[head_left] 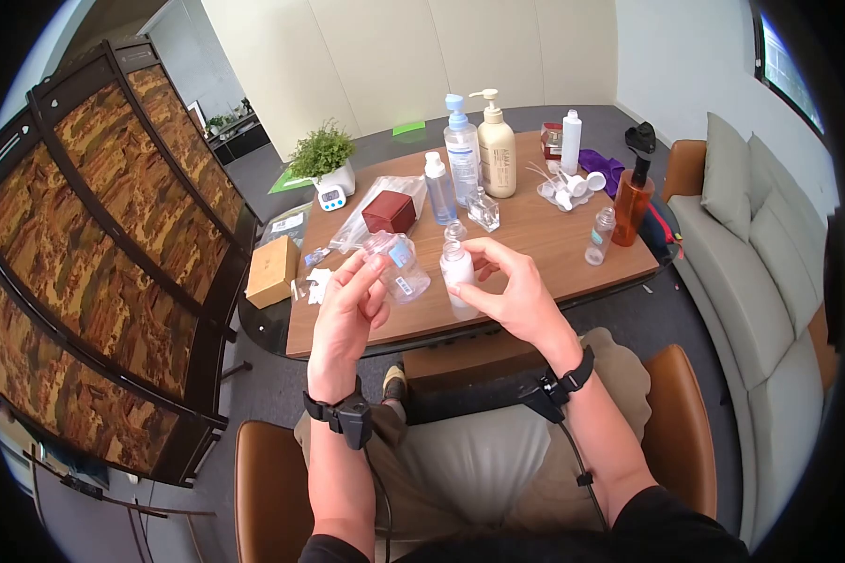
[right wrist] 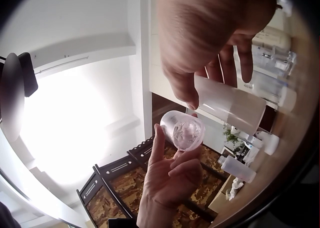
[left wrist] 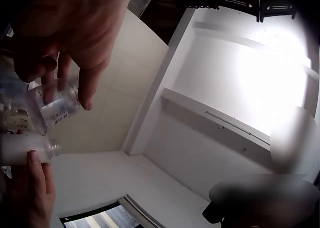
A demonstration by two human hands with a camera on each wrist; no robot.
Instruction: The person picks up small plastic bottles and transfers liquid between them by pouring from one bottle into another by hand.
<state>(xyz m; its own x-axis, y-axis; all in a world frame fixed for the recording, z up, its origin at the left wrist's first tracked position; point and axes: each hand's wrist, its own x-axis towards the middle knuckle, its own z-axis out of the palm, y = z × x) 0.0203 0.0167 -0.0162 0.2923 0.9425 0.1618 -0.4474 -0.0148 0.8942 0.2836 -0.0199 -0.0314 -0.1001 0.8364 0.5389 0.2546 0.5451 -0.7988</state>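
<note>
My left hand [head_left: 345,305] pinches a clear plastic container [head_left: 406,272] that bears a small label and a barcode. The container is tilted, its round end facing the right hand, and pale residue shows in it in the right wrist view [right wrist: 187,133]. To its right, my right hand [head_left: 518,286] holds a translucent bottle [head_left: 457,272] upright, thumb on the near side and fingers round the far side. White contents fill the bottle's body, and its threaded neck [left wrist: 54,147] is uncapped. Container and bottle are close together above the table's near edge.
Behind the hands stand a blue spray bottle [head_left: 439,192], a cream pump bottle [head_left: 497,155] and a dark red box [head_left: 389,212]. At right are a small clear bottle [head_left: 599,242] and an amber bottle [head_left: 632,206]. A cardboard box [head_left: 272,270] sits at left.
</note>
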